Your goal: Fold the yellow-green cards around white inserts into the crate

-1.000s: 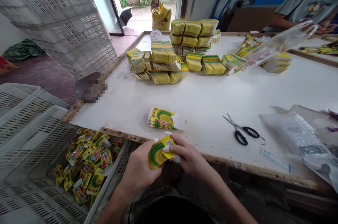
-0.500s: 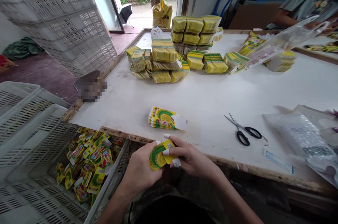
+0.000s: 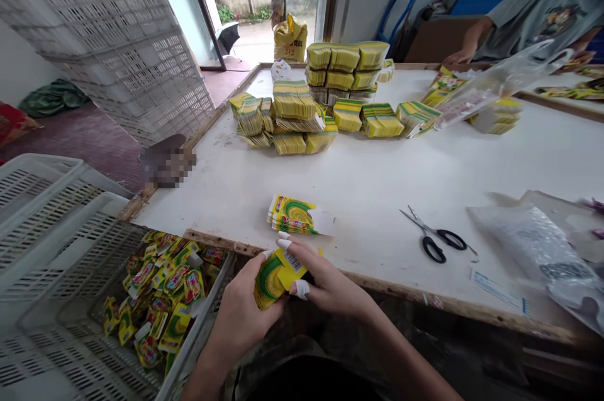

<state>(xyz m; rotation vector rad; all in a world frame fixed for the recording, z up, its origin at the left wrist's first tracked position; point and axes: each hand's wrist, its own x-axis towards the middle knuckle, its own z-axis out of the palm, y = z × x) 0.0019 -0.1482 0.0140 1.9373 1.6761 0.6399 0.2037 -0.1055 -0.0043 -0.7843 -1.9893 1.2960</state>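
Note:
Between my hands, at the table's near edge, is a small yellow and green printed card pack (image 3: 270, 281) with a barcode flap. My left hand (image 3: 243, 300) is closed round its left side. Taped fingertips of my right hand (image 3: 333, 281) press on the barcode flap from the right, the thumb lying below it. Just beyond my hands, a small stack of matching flat printed cards (image 3: 295, 215) lies on the white table (image 3: 226, 199). Part of the held pack is hidden by my fingers.
Black-handled scissors (image 3: 434, 240) lie open at the right, beside bubble wrap (image 3: 542, 243). Bundled card stacks (image 3: 346, 61) stand at the back. A white crate (image 3: 189, 357) with many folded packs sits lower left. Across the table, a co-worker's hand (image 3: 465, 53) rests near the edge.
My right fingers have moved left and further over the barcode flap, and the pack has shifted slightly left and down. The co-worker's hand has come to the table edge. The view has tilted slightly.

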